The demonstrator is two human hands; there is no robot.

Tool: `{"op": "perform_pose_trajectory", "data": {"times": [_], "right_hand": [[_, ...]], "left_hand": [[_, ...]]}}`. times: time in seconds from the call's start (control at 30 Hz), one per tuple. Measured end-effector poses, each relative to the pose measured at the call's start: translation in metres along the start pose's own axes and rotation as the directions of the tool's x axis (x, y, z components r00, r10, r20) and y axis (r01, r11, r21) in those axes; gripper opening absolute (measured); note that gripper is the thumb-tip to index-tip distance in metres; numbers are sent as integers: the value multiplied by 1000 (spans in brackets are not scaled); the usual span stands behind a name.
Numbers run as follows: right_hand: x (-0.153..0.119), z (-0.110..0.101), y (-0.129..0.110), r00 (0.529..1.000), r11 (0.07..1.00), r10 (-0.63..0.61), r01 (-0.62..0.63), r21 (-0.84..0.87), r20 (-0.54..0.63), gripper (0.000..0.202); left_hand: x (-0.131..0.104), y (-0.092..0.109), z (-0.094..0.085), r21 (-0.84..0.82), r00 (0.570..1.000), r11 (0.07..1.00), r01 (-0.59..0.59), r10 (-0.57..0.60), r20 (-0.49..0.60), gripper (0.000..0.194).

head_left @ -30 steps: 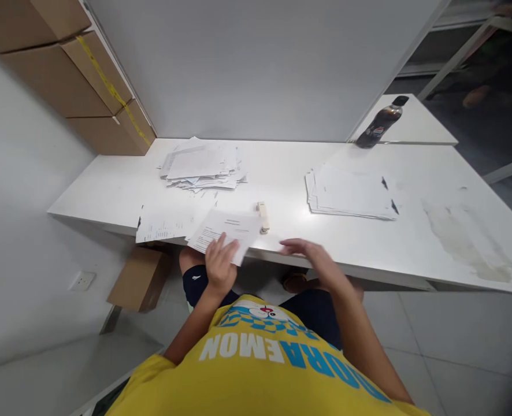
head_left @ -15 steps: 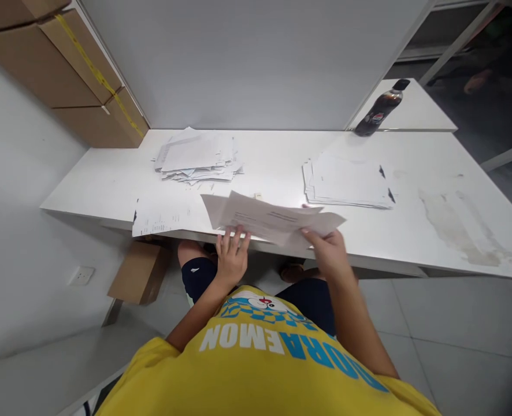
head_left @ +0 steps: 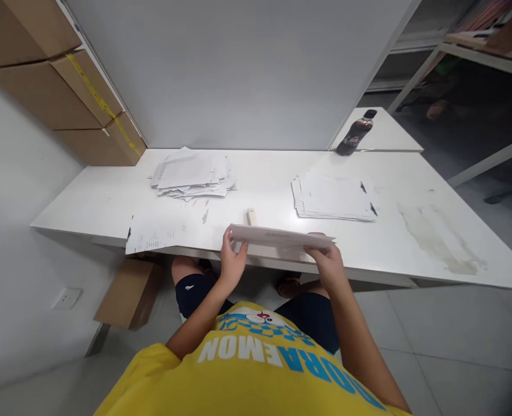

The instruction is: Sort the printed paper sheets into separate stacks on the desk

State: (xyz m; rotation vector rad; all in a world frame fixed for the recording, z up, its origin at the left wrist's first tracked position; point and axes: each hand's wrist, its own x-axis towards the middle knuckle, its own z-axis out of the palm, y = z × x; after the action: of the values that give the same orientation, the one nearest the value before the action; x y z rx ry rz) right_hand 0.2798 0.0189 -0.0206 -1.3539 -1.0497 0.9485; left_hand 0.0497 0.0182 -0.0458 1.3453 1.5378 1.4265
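Observation:
Between my two hands I hold a few sheets of paper point(head_left: 277, 237) upright, on edge, just over the front edge of the white desk point(head_left: 264, 173). My left hand point(head_left: 233, 260) grips their left end, thumb in front. The right end is pinched in my right hand point(head_left: 327, 263), with its fingers partly hidden behind the sheets. Just behind the papers lies a small off-white block-like object point(head_left: 251, 216), which I cannot identify. A printed sheet point(head_left: 152, 234) lies at the desk's front left, its edge overhanging.
A messy paper stack point(head_left: 190, 173) lies back left, a neater paper stack point(head_left: 334, 196) to the right. A cola bottle point(head_left: 355, 136) stands by the panel. Cardboard boxes point(head_left: 82, 92) rise at left; another box point(head_left: 128, 292) sits on the floor. A stain point(head_left: 442, 237) marks the desk's right.
My left hand has moved up from the papers' lower edge and closed on their left end. The fanned sheets are now evened together and turned on edge. The camera view has shifted.

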Motion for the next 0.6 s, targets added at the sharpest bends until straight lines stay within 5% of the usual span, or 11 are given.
{"op": "perform_pose_trajectory", "data": {"times": [0.13,0.3,0.5,0.6], "right_hand": [[-10,-8,-6,999,1000,2,-3,-25,-33,24],[-28,-26,7,981,979,178,-169,-112,81,37],[-21,-37,30,981,943,169,-135,-303,90,39],[-6,-38,29,989,923,126,-90,-373,73,42]], "left_hand": [[-21,11,-3,-5,1000,1000,20,-20,-5,21],[-45,34,-26,-63,984,983,175,-172,53,19],[-47,17,-24,-115,827,845,521,-467,313,29],[-42,3,-11,-159,800,808,567,-495,338,33]]}}
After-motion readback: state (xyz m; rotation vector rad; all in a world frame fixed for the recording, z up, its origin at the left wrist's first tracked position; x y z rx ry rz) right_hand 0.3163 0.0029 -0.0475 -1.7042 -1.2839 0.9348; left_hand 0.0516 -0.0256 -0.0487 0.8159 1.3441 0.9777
